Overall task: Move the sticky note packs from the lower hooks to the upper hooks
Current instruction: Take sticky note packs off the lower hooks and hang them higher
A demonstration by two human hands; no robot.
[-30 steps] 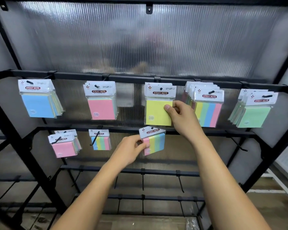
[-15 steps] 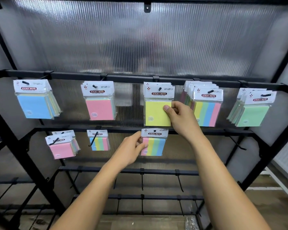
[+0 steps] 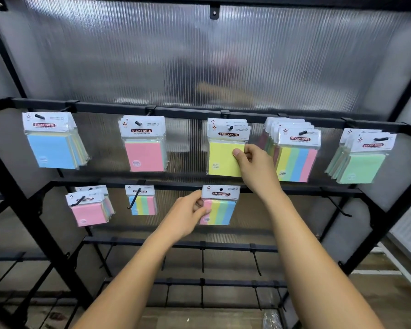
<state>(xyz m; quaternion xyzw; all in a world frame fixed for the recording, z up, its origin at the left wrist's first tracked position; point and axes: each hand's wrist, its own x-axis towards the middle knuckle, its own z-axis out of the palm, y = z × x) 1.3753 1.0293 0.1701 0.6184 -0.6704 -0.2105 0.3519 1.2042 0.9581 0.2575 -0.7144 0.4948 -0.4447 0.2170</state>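
My left hand (image 3: 188,213) pinches the left edge of a striped multicolour sticky note pack (image 3: 220,206), held upright in front of the lower rail, off any hook. My right hand (image 3: 255,167) grips the right edge of the yellow pack (image 3: 224,157) hanging on the middle upper hook (image 3: 229,127). The upper rail also carries blue packs (image 3: 51,150), pink packs (image 3: 145,157), striped packs (image 3: 297,162) and green packs (image 3: 361,167). On the lower hooks hang pink-fronted packs (image 3: 88,210) and one striped pack (image 3: 142,204).
A black metal rack frame (image 3: 17,186) stands before a ribbed translucent panel (image 3: 199,55). Bare hooks stick out on the lower rail at the right (image 3: 337,207) and on the rails below (image 3: 202,260). Wooden floor shows at the bottom.
My left hand has turned the striped pack from tilted to upright and raised it slightly toward the lower rail. My right hand stays on the yellow pack.
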